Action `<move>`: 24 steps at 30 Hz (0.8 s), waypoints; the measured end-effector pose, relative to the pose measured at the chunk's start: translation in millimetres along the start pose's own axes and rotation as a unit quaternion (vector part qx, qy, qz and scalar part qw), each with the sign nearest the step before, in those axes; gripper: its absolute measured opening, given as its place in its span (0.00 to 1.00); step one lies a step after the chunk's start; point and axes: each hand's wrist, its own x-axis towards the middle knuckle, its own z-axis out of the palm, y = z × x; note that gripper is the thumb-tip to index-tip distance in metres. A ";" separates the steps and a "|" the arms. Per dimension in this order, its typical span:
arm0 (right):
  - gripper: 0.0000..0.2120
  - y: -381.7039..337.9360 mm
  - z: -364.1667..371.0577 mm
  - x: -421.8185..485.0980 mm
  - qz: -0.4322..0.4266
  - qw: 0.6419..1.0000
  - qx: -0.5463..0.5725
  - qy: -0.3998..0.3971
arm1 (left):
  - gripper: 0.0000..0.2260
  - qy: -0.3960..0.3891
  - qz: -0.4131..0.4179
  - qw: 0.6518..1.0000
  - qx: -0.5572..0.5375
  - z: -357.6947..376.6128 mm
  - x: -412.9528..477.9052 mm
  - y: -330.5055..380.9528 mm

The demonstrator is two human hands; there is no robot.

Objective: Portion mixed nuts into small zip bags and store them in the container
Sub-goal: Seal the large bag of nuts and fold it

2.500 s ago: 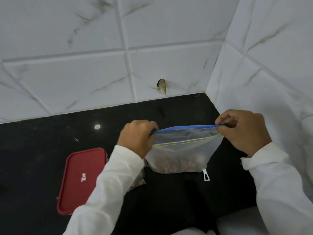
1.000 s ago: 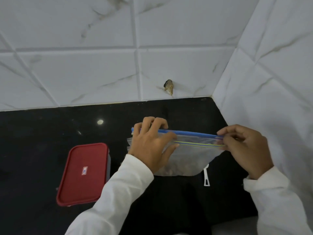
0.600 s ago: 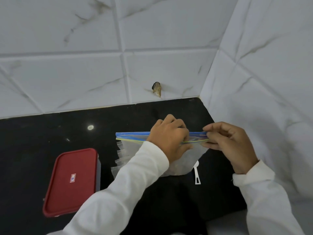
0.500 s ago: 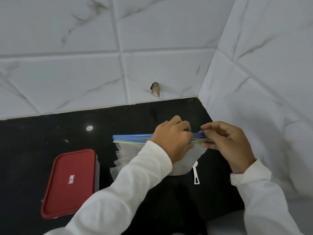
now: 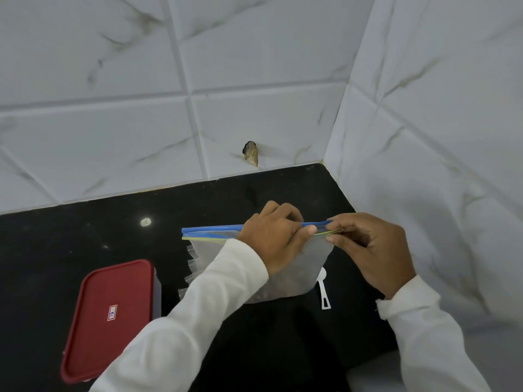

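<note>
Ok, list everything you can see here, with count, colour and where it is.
counter: one, black, under everything
wall tiles: several, white, behind and right
zip bag: one, clear with a blue and yellow strip, held up, centre
nuts: count unclear, brownish, bottom of the zip bag
small bags: several, clear, just left of the zip bag
scoop: one, white, counter, right of the zip bag
container: one, red lid, counter, front left
left hand: one, pinching the strip
right hand: one, pinching the strip's right end

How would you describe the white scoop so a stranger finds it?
Start at the black countertop in the tiled corner. A large zip bag is held there. The white scoop lies by its lower right corner, the only thin-handled white thing on the stone.
</note>
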 end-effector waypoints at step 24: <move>0.15 -6.2 -5.4 6.5 -0.020 0.999 -0.002 -0.028 | 0.10 0.122 0.080 0.988 -0.054 -5.9 -8.8 3.4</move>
